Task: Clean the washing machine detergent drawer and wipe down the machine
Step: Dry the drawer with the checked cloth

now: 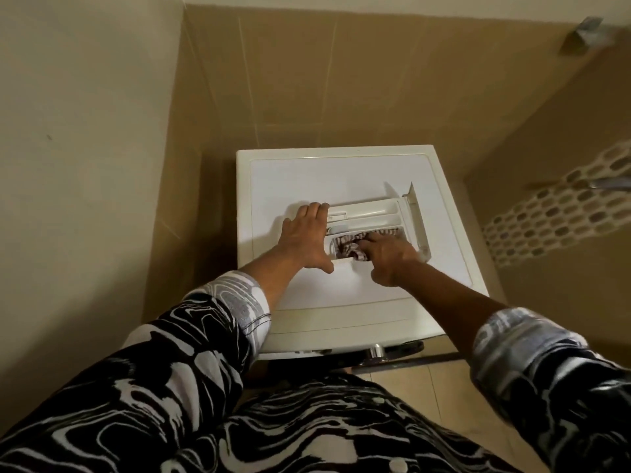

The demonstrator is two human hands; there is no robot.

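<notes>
Atop the washing machine point(341, 172), your left grip point(304, 233), spread, braces the detergent drawer point(372, 213) while your right grip point(389, 257) pinches a striped cloth point(348, 249) inside; hard scrubbing could skid it off.

Under the fingers point(370, 237) of the right hand point(389, 257), the cloth point(346, 246) is striped dark brown and white, against the white detergent drawer point(372, 213) and cream-white washing machine point(341, 172). Beyond the fingers the wall tiles point(307, 80) are tan. Nearer than the fingers, the sleeves point(170, 353) are black with white swirls.
</notes>
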